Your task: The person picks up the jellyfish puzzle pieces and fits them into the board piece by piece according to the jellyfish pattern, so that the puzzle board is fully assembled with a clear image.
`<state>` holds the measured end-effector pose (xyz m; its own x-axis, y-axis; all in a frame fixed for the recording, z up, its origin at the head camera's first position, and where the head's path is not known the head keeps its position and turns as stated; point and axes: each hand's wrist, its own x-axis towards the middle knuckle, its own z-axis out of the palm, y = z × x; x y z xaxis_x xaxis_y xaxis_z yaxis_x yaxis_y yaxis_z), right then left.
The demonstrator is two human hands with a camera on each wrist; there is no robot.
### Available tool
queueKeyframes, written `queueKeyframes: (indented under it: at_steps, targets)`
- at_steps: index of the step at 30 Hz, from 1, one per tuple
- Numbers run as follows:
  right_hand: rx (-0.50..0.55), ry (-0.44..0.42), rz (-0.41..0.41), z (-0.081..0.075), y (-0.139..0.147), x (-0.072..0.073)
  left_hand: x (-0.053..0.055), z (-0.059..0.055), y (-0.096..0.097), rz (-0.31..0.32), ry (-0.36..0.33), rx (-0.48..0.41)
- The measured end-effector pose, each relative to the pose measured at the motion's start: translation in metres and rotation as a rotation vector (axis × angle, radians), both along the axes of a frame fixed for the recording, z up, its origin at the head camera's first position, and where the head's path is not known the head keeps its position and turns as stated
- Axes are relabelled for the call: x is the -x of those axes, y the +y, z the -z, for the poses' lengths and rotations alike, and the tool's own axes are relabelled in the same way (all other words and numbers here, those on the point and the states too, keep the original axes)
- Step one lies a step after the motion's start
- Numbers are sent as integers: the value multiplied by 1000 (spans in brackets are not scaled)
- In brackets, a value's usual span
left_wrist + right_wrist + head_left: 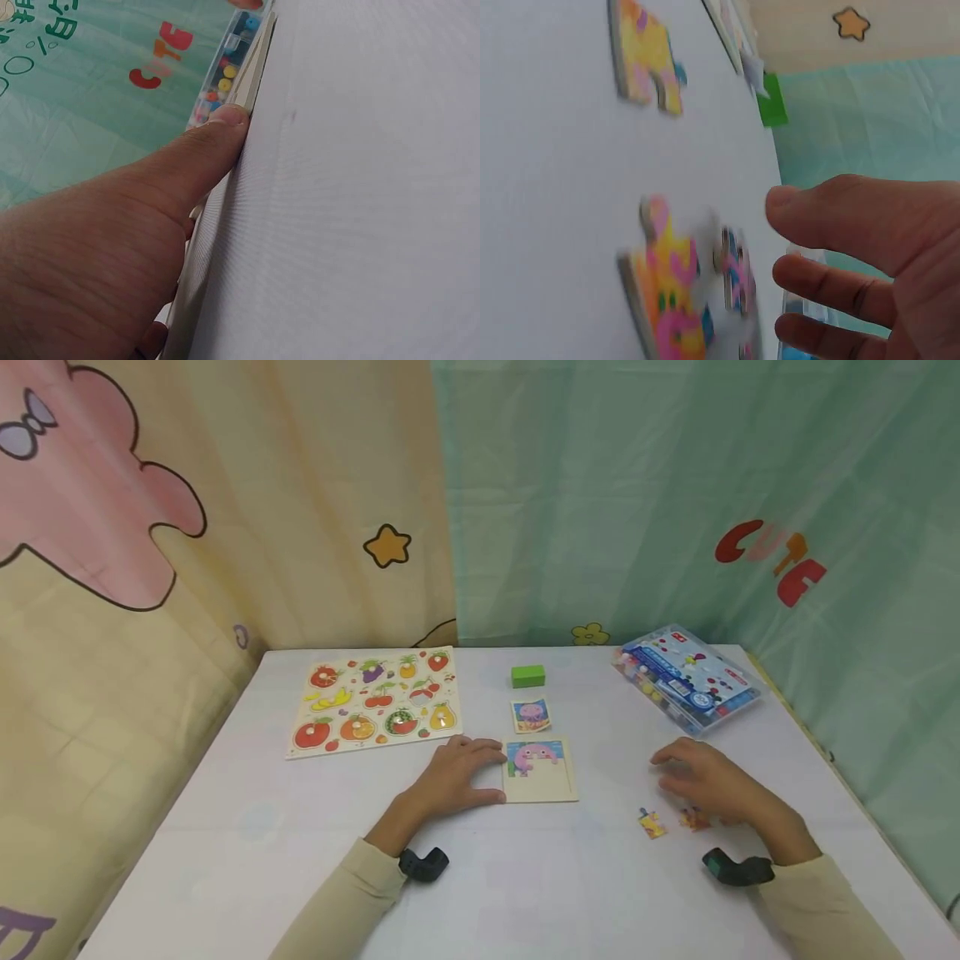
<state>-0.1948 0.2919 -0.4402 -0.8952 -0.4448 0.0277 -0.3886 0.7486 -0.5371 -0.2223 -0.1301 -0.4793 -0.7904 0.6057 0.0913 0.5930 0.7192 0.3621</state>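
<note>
Flat square puzzle board (543, 788), cream, wood-like, upper part filled with pink-and-blue picture, lies mid-table (525, 885); left hand (452, 778) relaxed, thumb and fingertip touching board's left edge; right hand (708, 783) holds nothing, fingers loosely bent near knobbed jigsaw pieces (652, 824); smooth white surface stretches between board and pieces; clear plastic bead case (690, 675) behind; curtain (600, 485) reads "CUTE".

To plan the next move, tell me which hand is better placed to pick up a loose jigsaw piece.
Probably the right hand: it holds nothing and hovers close to the loose jigsaw pieces. The left hand is farther from them, touching the puzzle board at its left edge.
</note>
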Motion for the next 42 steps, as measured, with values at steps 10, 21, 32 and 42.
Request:
queueKeyframes:
  at_steps: [10,21,32,42]
  targets:
    - [-1,4,96,13,31,-15,0,0,-1,-2,-10,-5]
    - [-4,-2,181,17,30,-14,2,1,-1,-5,-16,-2]
    - [-37,-1,214,21,30,-14,1,1,-1,5,-22,-20]
    - [-25,90,150,13,19,-7,0,0,-1,-3,-34,-30]
